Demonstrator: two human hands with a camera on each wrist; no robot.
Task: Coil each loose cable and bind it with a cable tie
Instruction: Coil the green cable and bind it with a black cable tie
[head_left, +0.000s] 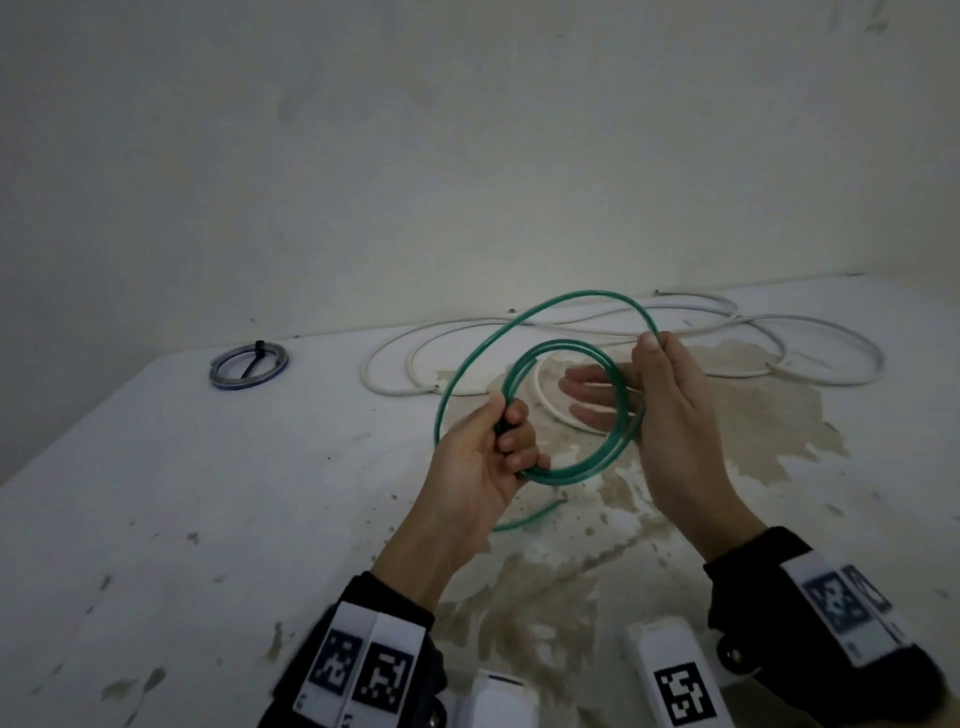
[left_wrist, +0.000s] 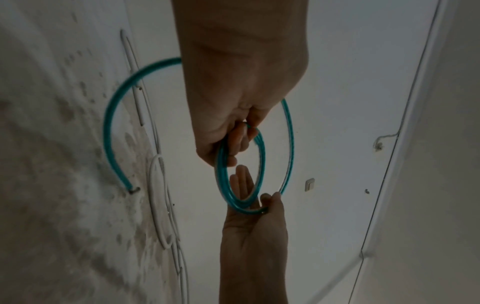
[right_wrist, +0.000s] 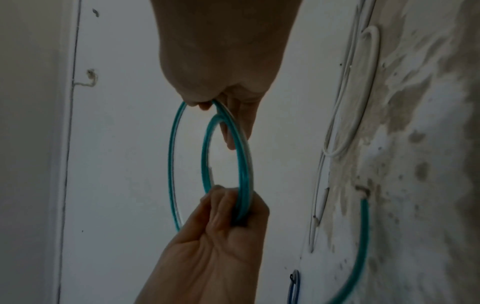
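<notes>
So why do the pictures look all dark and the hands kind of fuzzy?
Head view: dim, greyish light, right hand fingers motion-blurred behind the green cable. Left wrist view: left hand shadowed, room lines bent by the wide lens. Right wrist view: equally dim and soft.

The light is dim, flat and cool, and casts no sharp shadows on the white table (head_left: 208, 493). The head view is soft overall, and the table's far edge slopes and bows with the wide lens. Both wrist views are darker and grainy. There the nearest hand, the left hand (left_wrist: 241, 86) in one and the right hand (right_wrist: 221, 61) in the other, is a dark blurred mass. The green cable (left_wrist: 107, 131) smears slightly.
</notes>
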